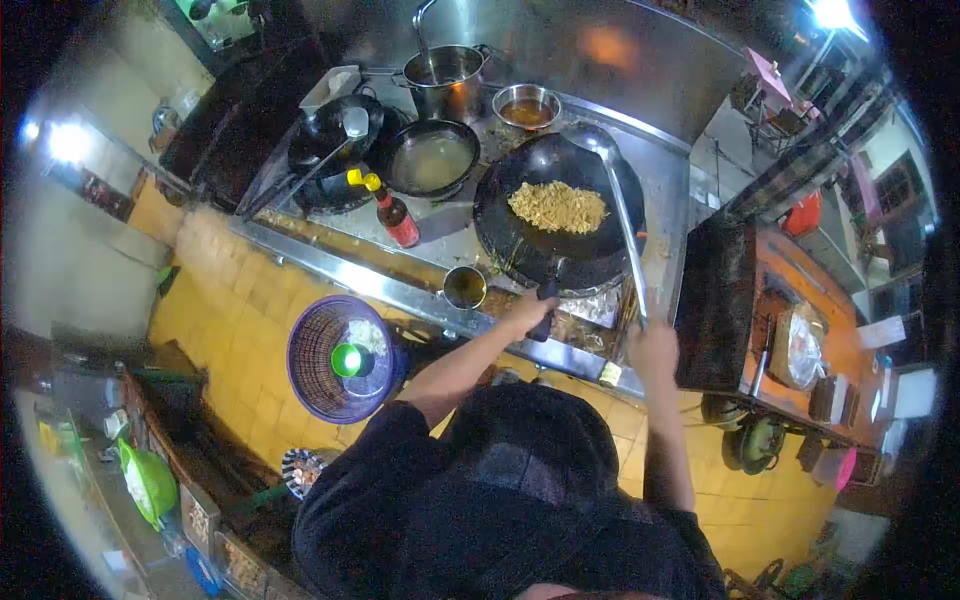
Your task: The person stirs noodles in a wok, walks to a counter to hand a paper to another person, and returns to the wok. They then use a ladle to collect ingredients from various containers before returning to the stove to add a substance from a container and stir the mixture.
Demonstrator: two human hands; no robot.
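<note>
A large black wok (505,225) sits on the stove with a heap of light brown, noodle-like food (558,206) in its middle. My left hand (525,316) is closed round the wok's black handle (546,318) at the near side. In my right hand (652,352), slightly blurred, is the end of a long-handled metal ladle (627,215). The ladle's bowl lies over the far rim of the wok, beyond the food. A metal cup (465,288) stands at the stove's front edge, left of my left hand.
Left of the wok are a pan of cloudy liquid (432,160), a red sauce bottle (400,222) and a second dark wok (330,130). Behind stand a tall pot (446,95) and a metal bowl (527,106). A purple basket (300,345) is below; a wooden table (785,270) stands right.
</note>
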